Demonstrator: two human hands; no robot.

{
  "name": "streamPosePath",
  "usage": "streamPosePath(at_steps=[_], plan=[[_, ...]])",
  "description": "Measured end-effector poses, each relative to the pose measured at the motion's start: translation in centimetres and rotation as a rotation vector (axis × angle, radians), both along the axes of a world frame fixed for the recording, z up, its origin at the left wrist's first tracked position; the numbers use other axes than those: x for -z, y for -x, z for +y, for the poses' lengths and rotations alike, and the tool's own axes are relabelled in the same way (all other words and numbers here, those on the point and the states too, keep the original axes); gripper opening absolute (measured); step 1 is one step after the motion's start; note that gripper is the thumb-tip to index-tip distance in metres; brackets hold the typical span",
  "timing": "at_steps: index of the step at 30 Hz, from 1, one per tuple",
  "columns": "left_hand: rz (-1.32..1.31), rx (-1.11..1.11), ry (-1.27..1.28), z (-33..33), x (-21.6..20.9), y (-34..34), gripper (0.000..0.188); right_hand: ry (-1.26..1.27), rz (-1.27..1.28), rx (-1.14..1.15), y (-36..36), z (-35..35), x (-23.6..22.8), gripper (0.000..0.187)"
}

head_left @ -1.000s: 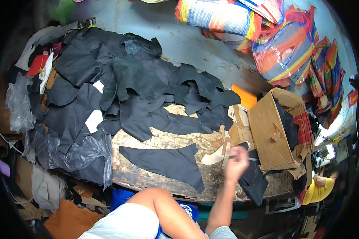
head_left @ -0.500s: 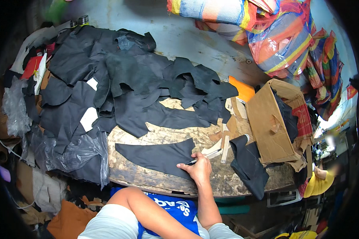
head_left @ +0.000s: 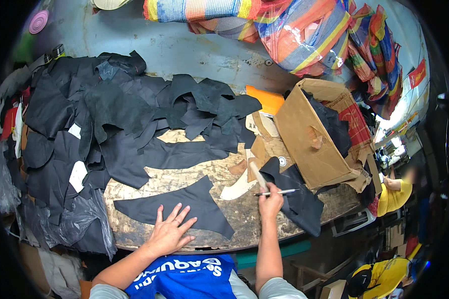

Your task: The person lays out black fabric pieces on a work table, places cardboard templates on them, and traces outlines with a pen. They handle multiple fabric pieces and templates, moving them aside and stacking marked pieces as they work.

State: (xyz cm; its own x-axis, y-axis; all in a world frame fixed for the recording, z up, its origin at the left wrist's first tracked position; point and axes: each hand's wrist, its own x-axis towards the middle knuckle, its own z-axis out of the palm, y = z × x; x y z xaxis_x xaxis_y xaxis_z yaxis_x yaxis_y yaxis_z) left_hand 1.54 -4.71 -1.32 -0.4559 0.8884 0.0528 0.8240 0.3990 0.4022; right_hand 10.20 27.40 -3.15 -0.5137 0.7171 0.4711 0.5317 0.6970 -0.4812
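Observation:
My left hand (head_left: 172, 230) lies spread on a dark leather piece (head_left: 169, 202), holding nothing. The piece rests flat on the worn wooden tabletop (head_left: 217, 167). Closed round a silver pen (head_left: 288, 191), my right hand (head_left: 271, 203) is over the table to the right. A narrow pale strip (head_left: 257, 174) reaches up to its fingertips; it appears pinched there too. Beside that hand are a cream curved pattern piece (head_left: 233, 191) on the left and a folded dark leather piece (head_left: 302, 202) on the right.
Dark leather pieces (head_left: 117, 107) pile up along the far and left side. A cardboard box (head_left: 309, 139) holding dark material stands at the right, near an orange sheet (head_left: 265, 101). Striped mesh sacks (head_left: 304, 37) hang above. A person in yellow (head_left: 395, 194) is farther right.
My left hand has come down onto the leather piece, which now lies turned. My right hand has let go of that piece and moved right to the pale strip, still with the pen.

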Motion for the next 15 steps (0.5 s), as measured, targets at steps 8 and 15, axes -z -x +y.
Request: streamPosePath(at_steps=[8, 15], plan=[[0.017, -0.096, 0.052, 2.0, 0.6, -0.7, 0.05, -0.112, -0.025, -0.451, 2.0, -5.2, -1.3, 0.045], [0.007, -0.093, 0.031, 2.0, 0.6, -0.8, 0.05, -0.072, -0.344, -0.446, 3.0, -7.4, -2.3, 0.043]])
